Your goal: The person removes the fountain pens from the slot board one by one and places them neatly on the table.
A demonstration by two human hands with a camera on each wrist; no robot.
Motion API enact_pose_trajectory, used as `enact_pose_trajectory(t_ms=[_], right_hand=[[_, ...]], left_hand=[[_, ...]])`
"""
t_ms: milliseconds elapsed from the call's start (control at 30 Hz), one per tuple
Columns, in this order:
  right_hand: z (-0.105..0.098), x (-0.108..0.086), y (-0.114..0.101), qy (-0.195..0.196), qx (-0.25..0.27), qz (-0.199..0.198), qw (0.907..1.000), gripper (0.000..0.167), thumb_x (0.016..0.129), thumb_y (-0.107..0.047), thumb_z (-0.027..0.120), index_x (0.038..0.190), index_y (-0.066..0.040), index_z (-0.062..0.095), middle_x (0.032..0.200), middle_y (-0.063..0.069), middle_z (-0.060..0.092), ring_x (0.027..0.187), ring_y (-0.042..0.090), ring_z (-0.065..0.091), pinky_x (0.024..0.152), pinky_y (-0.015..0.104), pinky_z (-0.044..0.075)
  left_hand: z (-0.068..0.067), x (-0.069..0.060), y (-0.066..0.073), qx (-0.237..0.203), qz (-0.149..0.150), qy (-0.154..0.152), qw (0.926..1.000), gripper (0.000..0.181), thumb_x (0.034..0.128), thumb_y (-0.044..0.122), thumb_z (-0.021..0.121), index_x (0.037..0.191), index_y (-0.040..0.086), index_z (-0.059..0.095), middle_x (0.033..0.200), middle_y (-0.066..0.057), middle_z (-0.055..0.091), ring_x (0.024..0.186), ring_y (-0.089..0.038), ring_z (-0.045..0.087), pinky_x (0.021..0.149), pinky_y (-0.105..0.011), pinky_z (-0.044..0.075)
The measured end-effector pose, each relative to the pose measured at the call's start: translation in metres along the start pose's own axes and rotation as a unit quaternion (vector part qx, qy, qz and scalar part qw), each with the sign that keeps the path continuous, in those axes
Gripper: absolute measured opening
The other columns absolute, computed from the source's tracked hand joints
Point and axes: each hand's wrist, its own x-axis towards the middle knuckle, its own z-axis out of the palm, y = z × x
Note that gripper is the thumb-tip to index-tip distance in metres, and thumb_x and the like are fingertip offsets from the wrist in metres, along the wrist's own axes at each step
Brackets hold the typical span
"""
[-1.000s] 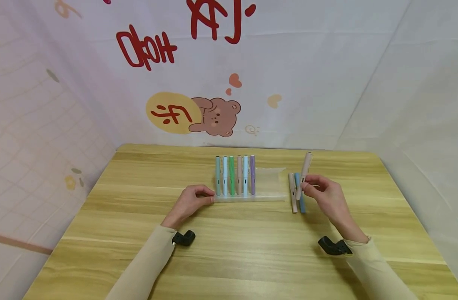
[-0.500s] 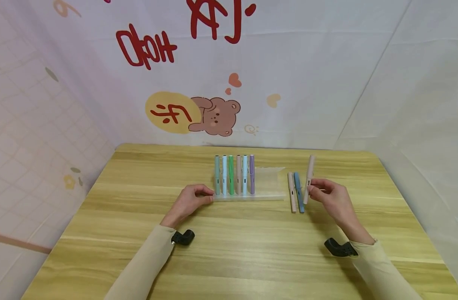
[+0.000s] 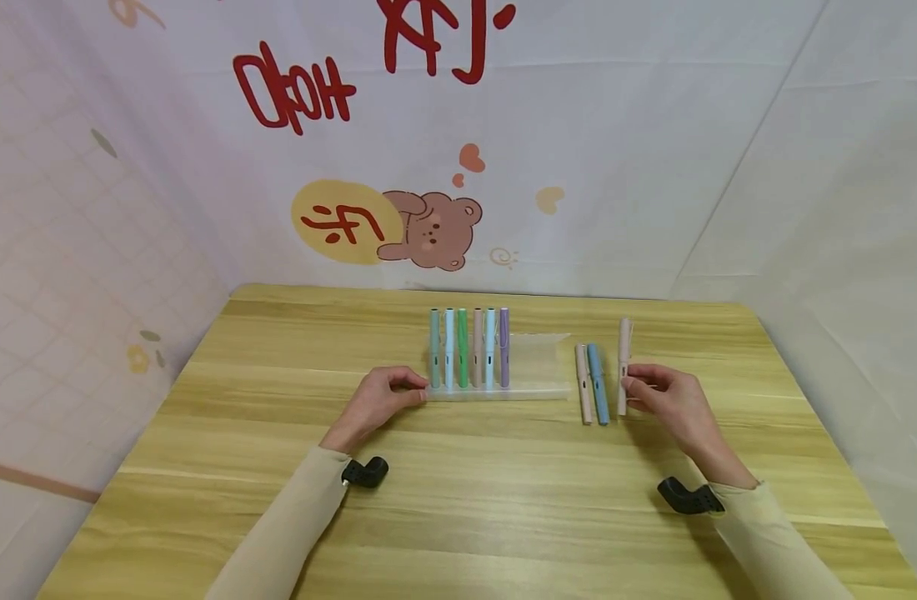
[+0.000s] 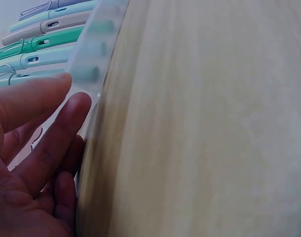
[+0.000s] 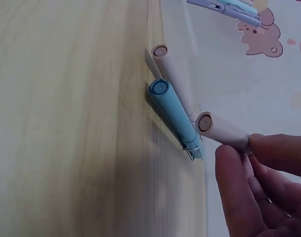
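My right hand (image 3: pixel 672 408) pinches a pale pink pen (image 3: pixel 623 358) by its lower half, steeply tilted, with the cap end up. In the right wrist view, that pink pen (image 5: pixel 222 132) points its round end at the camera. Beside it on the table lie a blue pen (image 3: pixel 598 387) and another pinkish pen (image 3: pixel 583 387). My left hand (image 3: pixel 383 398) holds the left end of a clear plastic pen holder (image 3: pixel 537 393) between thumb and fingers. Several pens stand in its left part: grey-green, light blue, green (image 3: pixel 463 350), mauve, and purple (image 3: pixel 504 350) at the right.
The wooden table (image 3: pixel 473 508) meets a white printed cloth wall (image 3: pixel 616 150) at its back edge. More cloth walls rise at the left and right. The holder's right part shows bare clear plastic.
My right hand has moved right and slightly toward me with the pink pen, away from the two lying pens. The blue pen has shifted slightly. My left hand stays at the holder.
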Motion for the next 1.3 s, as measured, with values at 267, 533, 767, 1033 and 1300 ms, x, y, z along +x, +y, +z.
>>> enact_pose_trajectory(t_ms=[267, 533, 767, 1033, 1300], right_hand=[[-0.004, 0.000, 0.003, -0.013, -0.019, 0.008, 0.9997, 0.045, 0.105, -0.015, 0.063, 0.134, 0.018, 0.056, 0.116, 0.028, 0.069, 0.086, 0.006, 0.072, 0.077, 0.026, 0.059], [-0.005, 0.004, 0.006, -0.036, -0.043, 0.040, 0.9976, 0.046, 0.104, -0.018, 0.064, 0.134, 0.017, 0.057, 0.119, 0.027, 0.069, 0.090, 0.006, 0.071, 0.079, 0.027, 0.059], [-0.003, 0.008, 0.010, -0.053, -0.069, 0.051, 0.9950, 0.045, 0.105, -0.019, 0.063, 0.133, 0.016, 0.058, 0.125, 0.029, 0.067, 0.096, 0.014, 0.073, 0.079, 0.026, 0.058], [-0.003, 0.013, 0.012, -0.065, -0.078, 0.050, 0.9935, 0.045, 0.104, -0.018, 0.064, 0.132, 0.017, 0.059, 0.122, 0.029, 0.069, 0.094, 0.010, 0.072, 0.079, 0.025, 0.058], [-0.004, 0.017, 0.011, -0.085, -0.060, 0.070, 0.9921, 0.044, 0.103, -0.017, 0.066, 0.129, 0.018, 0.060, 0.119, 0.027, 0.070, 0.091, 0.009, 0.072, 0.079, 0.026, 0.059]], left_hand=[[0.001, 0.001, 0.000, -0.009, 0.010, -0.002, 0.9999, 0.013, 0.0944, 0.011, 0.076, 0.106, 0.005, 0.078, 0.113, -0.008, 0.074, 0.099, -0.022, 0.061, 0.087, -0.036, 0.046], [0.002, 0.002, 0.001, -0.002, 0.008, 0.000, 1.0000, 0.011, 0.0945, 0.011, 0.076, 0.105, 0.007, 0.079, 0.111, -0.006, 0.074, 0.098, -0.020, 0.061, 0.087, -0.036, 0.046], [0.002, 0.001, 0.000, -0.010, 0.011, -0.001, 0.9999, 0.012, 0.0940, 0.011, 0.077, 0.105, 0.006, 0.079, 0.112, -0.008, 0.075, 0.099, -0.022, 0.062, 0.087, -0.036, 0.046], [0.001, 0.001, -0.001, -0.013, 0.007, 0.000, 0.9999, 0.012, 0.0941, 0.011, 0.077, 0.105, 0.006, 0.079, 0.112, -0.008, 0.075, 0.101, -0.022, 0.063, 0.087, -0.036, 0.047], [-0.002, 0.000, -0.001, -0.005, 0.003, -0.003, 1.0000, 0.011, 0.0937, 0.012, 0.078, 0.105, 0.008, 0.079, 0.111, -0.003, 0.075, 0.101, -0.019, 0.063, 0.087, -0.032, 0.047]])
